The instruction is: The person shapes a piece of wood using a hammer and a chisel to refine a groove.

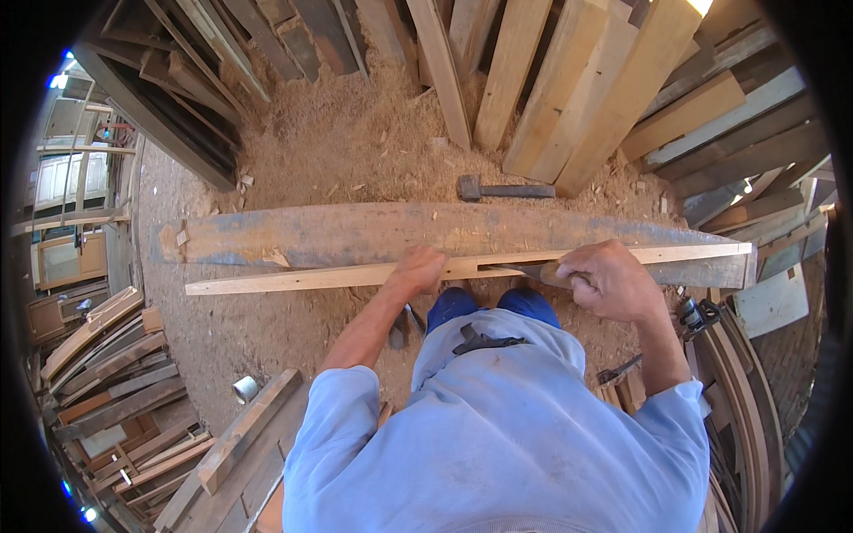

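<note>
A long pale wooden strip (329,279) lies across the work, over the near edge of a broad, worn plank (355,233). My left hand (418,269) is closed around the strip left of its middle. Just right of that hand, a notch is cut in the strip's side. My right hand (606,280) grips the wooden handle of a chisel (553,274), its blade pointing left along the notch. Fingers partly cover the handle, and the blade's tip is hard to make out. Beyond the plank's far edge rests a hammer (511,190) with a dark handle.
Sawdust and shavings (355,133) cover the ground. Upright boards (511,75) lean at the far side. Stacked timber (124,373) stands on the left, with a white roll (245,388) near more boards (244,435). More curved lumber (742,400) lies on the right.
</note>
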